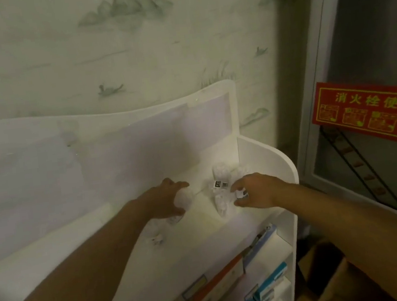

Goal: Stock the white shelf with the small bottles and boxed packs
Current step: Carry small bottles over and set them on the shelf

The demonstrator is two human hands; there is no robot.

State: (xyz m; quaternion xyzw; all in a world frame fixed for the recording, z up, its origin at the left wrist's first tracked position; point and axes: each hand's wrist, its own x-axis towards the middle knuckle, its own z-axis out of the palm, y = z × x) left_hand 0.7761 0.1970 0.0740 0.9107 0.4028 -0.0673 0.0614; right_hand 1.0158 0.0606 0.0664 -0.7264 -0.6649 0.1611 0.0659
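Observation:
Small white bottles (pixel 218 188) stand and lie in a loose group on the top board of the white shelf (pixel 268 156), near its right end. My left hand (pixel 166 199) rests over a white bottle (pixel 183 198) at the left of the group, fingers curled around it. My right hand (pixel 254 189) is at the right of the group, fingers closed on a small labelled bottle (pixel 241 193). More white bottles (pixel 155 233) lie under my left wrist. Boxed packs (pixel 265 274) in blue, white and orange stand on the lower shelves.
The shelf's tall back panel (pixel 93 158) stands against a wallpapered wall. A glass-fronted fire-hose cabinet with a red sign (pixel 367 112) is to the right. Brown cardboard boxes (pixel 333 281) sit on the floor beside the shelf.

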